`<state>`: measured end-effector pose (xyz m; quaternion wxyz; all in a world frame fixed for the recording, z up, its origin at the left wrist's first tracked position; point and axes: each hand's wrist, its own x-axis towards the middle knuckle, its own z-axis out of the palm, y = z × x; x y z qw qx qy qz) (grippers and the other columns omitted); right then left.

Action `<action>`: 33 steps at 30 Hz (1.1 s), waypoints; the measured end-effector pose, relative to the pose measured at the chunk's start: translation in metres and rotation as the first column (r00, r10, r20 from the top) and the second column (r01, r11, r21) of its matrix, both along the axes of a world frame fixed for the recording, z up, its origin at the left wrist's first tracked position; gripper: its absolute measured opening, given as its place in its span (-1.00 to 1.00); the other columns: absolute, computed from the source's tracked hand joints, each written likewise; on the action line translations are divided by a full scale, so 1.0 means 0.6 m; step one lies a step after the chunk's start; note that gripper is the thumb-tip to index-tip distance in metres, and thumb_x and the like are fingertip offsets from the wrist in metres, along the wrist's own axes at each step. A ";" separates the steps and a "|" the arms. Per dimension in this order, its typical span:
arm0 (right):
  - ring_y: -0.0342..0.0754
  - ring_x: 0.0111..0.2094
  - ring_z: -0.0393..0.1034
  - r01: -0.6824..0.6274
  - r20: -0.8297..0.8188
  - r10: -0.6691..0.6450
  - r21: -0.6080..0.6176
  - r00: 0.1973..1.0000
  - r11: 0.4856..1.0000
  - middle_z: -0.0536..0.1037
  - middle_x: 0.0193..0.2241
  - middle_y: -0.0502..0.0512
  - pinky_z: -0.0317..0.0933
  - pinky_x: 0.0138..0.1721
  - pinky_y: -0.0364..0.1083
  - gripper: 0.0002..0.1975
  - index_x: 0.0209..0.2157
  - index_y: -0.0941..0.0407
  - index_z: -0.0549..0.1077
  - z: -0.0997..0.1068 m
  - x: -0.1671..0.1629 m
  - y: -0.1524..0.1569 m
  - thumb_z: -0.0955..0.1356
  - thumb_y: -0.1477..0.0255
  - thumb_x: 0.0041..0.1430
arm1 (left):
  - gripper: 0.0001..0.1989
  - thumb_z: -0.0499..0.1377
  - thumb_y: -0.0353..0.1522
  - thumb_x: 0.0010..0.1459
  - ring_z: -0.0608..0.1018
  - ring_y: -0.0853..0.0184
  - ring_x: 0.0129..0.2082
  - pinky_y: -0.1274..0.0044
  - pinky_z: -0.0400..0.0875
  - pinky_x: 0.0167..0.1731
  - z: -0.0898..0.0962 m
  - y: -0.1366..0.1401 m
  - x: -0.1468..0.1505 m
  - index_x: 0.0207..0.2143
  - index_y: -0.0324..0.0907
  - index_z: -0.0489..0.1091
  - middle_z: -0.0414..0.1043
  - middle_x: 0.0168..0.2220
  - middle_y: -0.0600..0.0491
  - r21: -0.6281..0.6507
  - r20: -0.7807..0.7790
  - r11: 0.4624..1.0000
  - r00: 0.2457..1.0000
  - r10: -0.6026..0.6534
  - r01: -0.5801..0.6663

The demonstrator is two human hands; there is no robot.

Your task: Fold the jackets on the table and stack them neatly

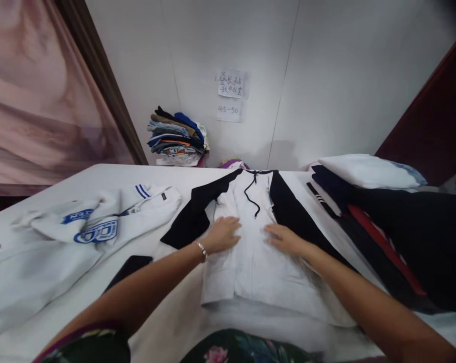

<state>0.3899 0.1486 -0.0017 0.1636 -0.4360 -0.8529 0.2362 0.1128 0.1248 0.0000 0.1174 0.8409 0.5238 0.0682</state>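
A white jacket (250,262) with black sleeves and a black drawstring lies spread on the white table, its collar end toward the wall. My left hand (223,234) rests flat on the left side of its front, fingers stretched out. On the right side of the front, my right hand (284,239) lies with its fingers extended. The left black sleeve (197,206) is bent outward, while the right black sleeve (299,217) runs down beneath my right forearm. Neither hand grips the cloth visibly.
A white sweatshirt (137,227) with blue lettering lies to the left, near a dark flat object (131,267). Folded clothes (178,136) are stacked at the back. More garments (402,237), dark, red and white, are piled at right. Handwritten papers (231,96) hang on the wall.
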 end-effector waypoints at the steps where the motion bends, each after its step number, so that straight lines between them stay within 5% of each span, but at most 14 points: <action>1: 0.18 0.22 0.31 -0.013 0.072 0.014 -0.017 0.997 1.000 0.45 0.17 0.28 0.11 0.25 0.23 -0.63 0.03 0.10 0.54 -0.029 0.014 -0.020 0.39 0.39 0.17 | -0.61 0.15 -0.23 0.19 0.29 0.06 0.29 0.15 0.06 0.27 -0.019 -0.021 -0.005 0.06 -0.12 0.43 0.32 0.26 -0.12 -0.015 0.012 1.000 1.000 0.003 -0.003; 6: 0.15 0.34 0.09 0.030 0.397 -0.098 0.176 0.913 0.984 0.36 0.25 0.26 -0.17 0.32 0.31 -0.60 0.11 0.09 0.46 -0.063 0.086 -0.071 0.19 0.41 0.34 | -0.61 0.14 -0.09 0.19 0.42 0.06 0.16 0.20 0.21 0.16 -0.007 -0.076 -0.004 -0.10 -0.16 0.47 0.45 0.11 -0.13 -0.025 0.039 0.986 0.986 0.164 -0.163; 10: 0.20 0.31 0.14 0.156 0.502 -0.305 0.317 0.809 0.936 0.35 0.26 0.23 -0.02 0.25 0.32 -0.45 0.07 0.05 0.52 -0.058 0.190 -0.066 0.15 0.70 0.17 | -0.49 0.19 0.00 0.08 0.43 0.02 0.12 0.20 0.27 0.10 0.019 -0.115 0.021 -0.06 -0.15 0.43 0.44 0.08 -0.14 -0.093 0.012 0.965 0.969 0.246 -0.244; 14: 0.19 0.16 0.37 0.401 0.493 -0.574 0.418 0.654 0.815 0.50 0.12 0.36 0.18 0.16 0.18 -0.46 0.00 0.14 0.57 -0.047 0.311 -0.035 0.15 0.73 0.13 | -0.60 0.20 -0.21 0.06 0.45 0.00 0.08 0.19 0.29 0.04 0.013 -0.156 0.037 -0.04 -0.13 0.43 0.47 0.02 -0.16 -0.041 -0.065 0.957 0.956 0.285 -0.288; 18: 0.13 0.16 0.38 0.338 0.397 -0.519 0.442 0.757 0.831 0.52 0.09 0.34 0.20 0.20 0.05 -0.54 0.03 0.23 0.55 -0.030 0.313 -0.030 0.17 0.61 0.21 | -0.68 0.10 -0.41 0.08 0.54 0.08 -0.02 0.30 0.34 -0.03 0.009 -0.159 0.014 -0.09 -0.13 0.45 0.54 -0.06 -0.14 -0.074 -0.056 0.878 0.881 0.469 -0.472; 21: 0.11 0.19 0.35 0.252 0.269 -0.406 0.464 0.873 0.849 0.49 0.13 0.29 0.17 0.25 0.06 -0.54 0.09 0.20 0.51 -0.041 0.255 -0.062 0.16 0.44 0.30 | -0.76 0.08 -0.47 0.06 0.58 0.20 -0.14 0.43 0.39 -0.14 0.011 -0.152 -0.036 -0.21 -0.15 0.43 0.57 -0.21 -0.03 -0.230 0.190 0.758 0.735 0.651 -0.611; 24: 0.12 0.20 0.34 0.262 0.218 -0.375 0.417 0.901 0.870 0.45 0.17 0.29 0.19 0.26 0.08 -0.51 0.12 0.19 0.49 -0.080 0.227 -0.105 0.13 0.38 0.30 | -0.91 0.07 -0.41 0.04 0.57 0.30 -0.31 0.54 0.42 -0.31 0.007 -0.163 -0.102 -0.37 -0.13 0.35 0.50 -0.43 0.11 -0.525 0.547 0.600 0.301 0.781 -0.603; 26: 0.14 0.20 0.34 0.305 0.214 -0.398 0.363 0.892 0.880 0.45 0.17 0.32 0.22 0.24 0.10 -0.50 0.09 0.18 0.50 -0.111 0.236 -0.128 0.13 0.35 0.28 | -0.97 0.09 -0.36 0.01 0.55 0.32 -0.41 0.55 0.43 -0.39 0.000 -0.181 -0.137 -0.42 -0.10 0.30 0.44 -0.51 0.16 -0.669 0.588 0.523 0.054 0.807 -0.527; 29: 0.16 0.24 0.29 0.411 0.178 -0.474 0.302 0.862 0.860 0.41 0.19 0.33 0.21 0.25 0.09 -0.48 0.08 0.13 0.51 -0.147 0.268 -0.151 0.13 0.24 0.27 | -0.90 0.16 -0.28 -0.03 0.57 0.27 -0.45 0.50 0.46 -0.43 -0.011 -0.209 -0.162 -0.43 -0.08 0.32 0.46 -0.53 0.14 -0.753 0.527 0.464 -0.006 0.850 -0.466; 33: 0.24 0.26 0.25 0.607 0.119 -0.639 0.223 0.760 0.763 0.32 0.26 0.37 0.24 0.22 0.16 -0.36 0.14 0.16 0.43 -0.157 0.278 -0.171 0.11 0.11 0.22 | -0.72 0.24 -0.12 -0.02 0.63 0.16 -0.21 0.46 0.53 -0.28 -0.015 -0.222 -0.149 -0.28 -0.06 0.41 0.60 -0.32 0.07 -0.776 0.512 0.455 -0.015 0.859 -0.438</action>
